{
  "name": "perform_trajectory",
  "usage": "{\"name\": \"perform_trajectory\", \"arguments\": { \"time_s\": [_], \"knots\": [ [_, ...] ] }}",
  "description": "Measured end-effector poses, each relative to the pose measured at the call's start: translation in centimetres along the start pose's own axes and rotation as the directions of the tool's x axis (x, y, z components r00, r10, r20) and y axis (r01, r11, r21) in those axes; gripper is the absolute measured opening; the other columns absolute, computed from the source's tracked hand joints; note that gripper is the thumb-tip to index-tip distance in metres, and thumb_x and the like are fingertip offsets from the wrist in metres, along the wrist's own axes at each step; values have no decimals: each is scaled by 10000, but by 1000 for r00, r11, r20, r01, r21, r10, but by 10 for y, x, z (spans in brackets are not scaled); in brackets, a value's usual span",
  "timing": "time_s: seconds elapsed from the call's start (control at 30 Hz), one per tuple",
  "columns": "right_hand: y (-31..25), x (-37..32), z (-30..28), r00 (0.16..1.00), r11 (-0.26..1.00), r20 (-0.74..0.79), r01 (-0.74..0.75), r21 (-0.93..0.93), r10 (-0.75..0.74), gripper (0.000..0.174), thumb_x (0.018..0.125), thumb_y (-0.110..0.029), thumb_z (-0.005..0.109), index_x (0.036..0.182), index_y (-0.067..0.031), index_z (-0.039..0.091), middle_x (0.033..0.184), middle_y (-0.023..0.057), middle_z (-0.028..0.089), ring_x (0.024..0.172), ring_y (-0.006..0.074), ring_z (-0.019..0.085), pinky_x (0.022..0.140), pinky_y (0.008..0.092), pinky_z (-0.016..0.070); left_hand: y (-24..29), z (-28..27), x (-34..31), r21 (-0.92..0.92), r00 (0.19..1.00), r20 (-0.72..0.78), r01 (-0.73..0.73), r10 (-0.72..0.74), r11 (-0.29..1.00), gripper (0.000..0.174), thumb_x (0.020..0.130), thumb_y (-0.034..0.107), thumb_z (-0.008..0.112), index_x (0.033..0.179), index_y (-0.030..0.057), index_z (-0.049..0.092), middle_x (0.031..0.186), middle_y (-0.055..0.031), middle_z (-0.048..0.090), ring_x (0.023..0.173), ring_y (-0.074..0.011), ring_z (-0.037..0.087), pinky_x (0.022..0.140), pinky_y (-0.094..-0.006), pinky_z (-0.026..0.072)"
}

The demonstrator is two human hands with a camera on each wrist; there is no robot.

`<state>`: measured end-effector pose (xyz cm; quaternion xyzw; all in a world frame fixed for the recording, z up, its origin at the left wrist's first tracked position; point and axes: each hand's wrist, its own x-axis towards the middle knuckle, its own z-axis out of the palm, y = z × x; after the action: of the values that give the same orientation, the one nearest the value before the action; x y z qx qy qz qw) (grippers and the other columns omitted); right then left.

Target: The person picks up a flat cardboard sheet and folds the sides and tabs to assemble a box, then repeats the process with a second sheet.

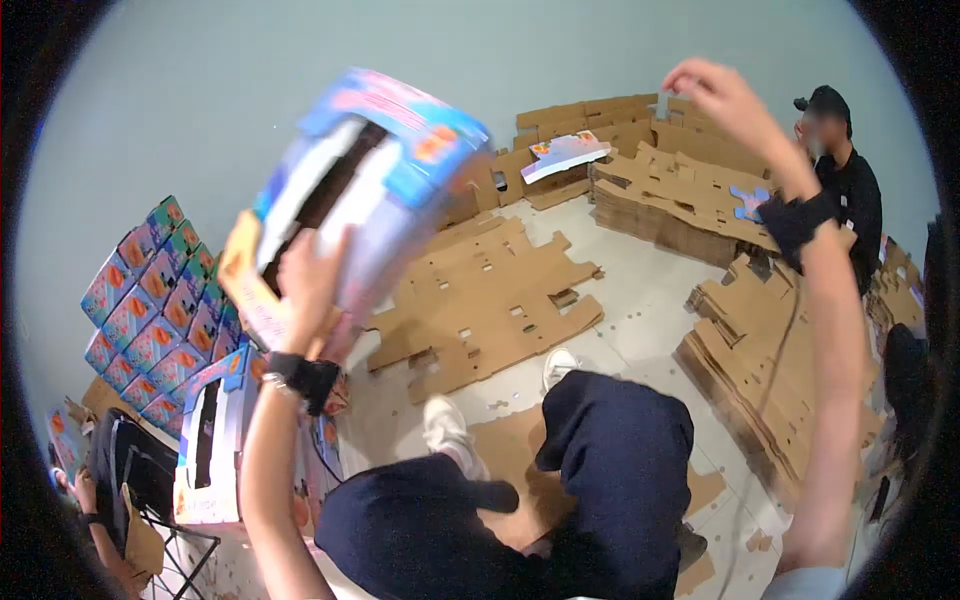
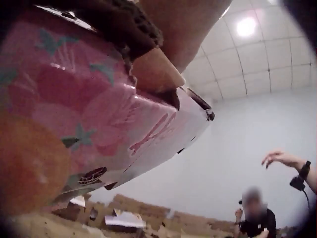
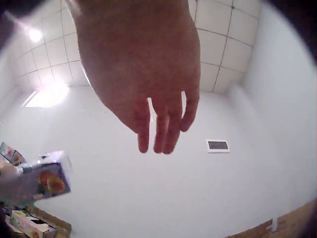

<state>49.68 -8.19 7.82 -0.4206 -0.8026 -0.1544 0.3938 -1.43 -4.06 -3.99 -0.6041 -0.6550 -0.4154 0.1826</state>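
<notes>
In the head view my left hand (image 1: 312, 278) holds up a blue, pink and white printed cardboard box (image 1: 405, 175) by its near edge. The box is tilted, and a long dark slot runs between its white top flaps. Its pink floral side (image 2: 89, 106) fills much of the left wrist view. My right hand (image 1: 722, 92) is raised high on the other side, well apart from the box. Nothing is in it, and in the right wrist view its loose fingers (image 3: 168, 139) hang downward in front of the wall.
Similar printed boxes (image 1: 160, 310) are stacked against the left wall, and another box (image 1: 225, 440) stands beside my left arm. Flat cardboard sheets (image 1: 490, 300) lie on the floor ahead. Piled sheets (image 1: 780, 390) flank my right side. A seated person (image 1: 855, 190) is at the far right.
</notes>
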Motion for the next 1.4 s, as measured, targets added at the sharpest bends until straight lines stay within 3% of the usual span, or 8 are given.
{"name": "perform_trajectory", "arguments": {
  "time_s": [0.2,0.37,0.47,0.7,0.8,0.97,1.07,1.4],
  "knots": [
    [-63,-4,209,947,985,281,168,-25,-154,192,807,-134,527,955,-113,647,906,94,637,852,299,620,728,405,500,23,118,-89,-201,867,426,-186,257,962,584,753,566,635,788,-16,642,794,-252,639,787,-377,635,719,-450,497],
    [-127,-65,327,814,903,400,419,98,-421,135,741,-162,578,785,-34,584,784,111,577,703,274,613,619,392,484,23,93,-150,-203,584,795,1,164,979,567,762,539,649,732,-27,636,729,-259,622,725,-393,625,666,-457,493],
    [-167,-109,320,799,849,291,511,131,-526,177,744,-179,593,854,-46,551,812,68,552,729,223,589,635,344,450,11,91,-173,-401,684,659,-32,313,915,406,774,384,666,774,-19,613,689,-227,611,677,-389,615,620,-447,481],
    [-203,-157,273,711,814,568,569,-118,-415,439,751,-177,559,1117,55,497,898,89,561,774,182,544,654,323,445,21,64,-173,-254,555,770,-183,313,950,443,809,383,614,828,-58,575,727,-255,618,741,-408,600,752,-451,446],
    [-186,-171,254,647,753,572,654,-74,-505,203,758,-200,546,895,-51,529,800,24,508,773,160,509,602,296,386,18,73,-190,-301,602,672,-309,431,902,473,849,425,574,841,-48,564,748,-238,627,761,-385,611,789,-445,429],
    [-169,-178,241,494,686,616,720,107,-614,242,781,-230,580,930,-60,493,855,35,494,809,162,519,608,273,410,18,74,-194,-344,505,709,-363,493,866,426,917,380,477,881,-44,506,864,-244,615,859,-375,601,825,-464,415],
    [-160,-178,240,484,716,561,617,326,-672,234,733,-192,588,920,-82,500,804,24,497,787,173,519,628,285,392,21,74,-199,-330,528,707,-342,470,880,421,918,376,474,883,-42,509,868,-236,618,861,-368,601,826,-471,413],
    [-160,-174,237,625,852,676,524,8,-391,282,671,-131,632,918,-59,515,880,68,526,761,208,594,627,320,458,24,70,-183,-363,615,659,-243,432,900,319,894,277,517,841,-37,504,860,-230,596,868,-394,563,782,-458,394]
  ]
}}
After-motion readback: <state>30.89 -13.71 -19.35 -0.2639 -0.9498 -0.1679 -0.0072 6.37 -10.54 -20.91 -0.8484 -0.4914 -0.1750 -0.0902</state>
